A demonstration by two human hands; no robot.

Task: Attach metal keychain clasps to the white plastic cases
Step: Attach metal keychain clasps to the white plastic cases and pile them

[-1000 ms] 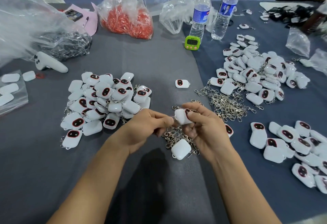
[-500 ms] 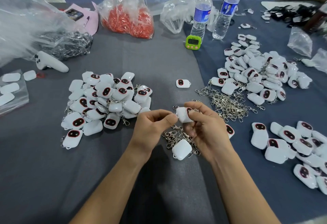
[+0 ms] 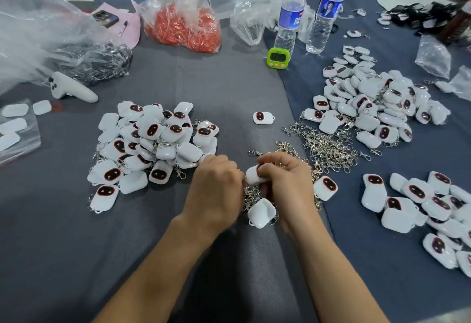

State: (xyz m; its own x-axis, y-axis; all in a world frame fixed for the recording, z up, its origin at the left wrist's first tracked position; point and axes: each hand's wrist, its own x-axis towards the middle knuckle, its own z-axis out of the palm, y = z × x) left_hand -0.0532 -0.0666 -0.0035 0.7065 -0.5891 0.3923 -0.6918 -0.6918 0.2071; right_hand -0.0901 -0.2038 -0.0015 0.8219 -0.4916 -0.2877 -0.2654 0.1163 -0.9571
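Big grey bench (image 3: 76, 259), loads going on. At 10 o'clock a huge clear plastic bag (image 3: 38, 37) billows over a dark bundle. The white cases sit in three lots: a left pile (image 3: 153, 144) at 9 o'clock, a far pile (image 3: 369, 103) at 2 o'clock and a near pile (image 3: 420, 203) at 4 o'clock. Lots of them lie face up, showing a dark oval with a red rim. A bag of red bits (image 3: 183, 27) slumps at 11 o'clock.

A heap of metal clasps (image 3: 328, 147) sprawls toward 2 o'clock, running up against the far pile's near edge. Two water bottles (image 3: 289, 17) stand upright side by side at 1 o'clock.

The hands meet just below the middle. The right hand (image 3: 285, 182) has its grip curled round one white case (image 3: 252, 176), held over a small tangle of clasps. The left hand (image 3: 216, 185) is tucked right up against that case's left end. Its fingertips are hidden, so I can't tell what its grip has.

Smaller stuff: a white controller (image 3: 68, 88) lies at 10 o'clock and a green timer (image 3: 278, 58) stands just in front of the bottles. A spare case (image 3: 261, 212) lies right under the hands, and a lone case (image 3: 263, 118) sits at 12 o'clock.
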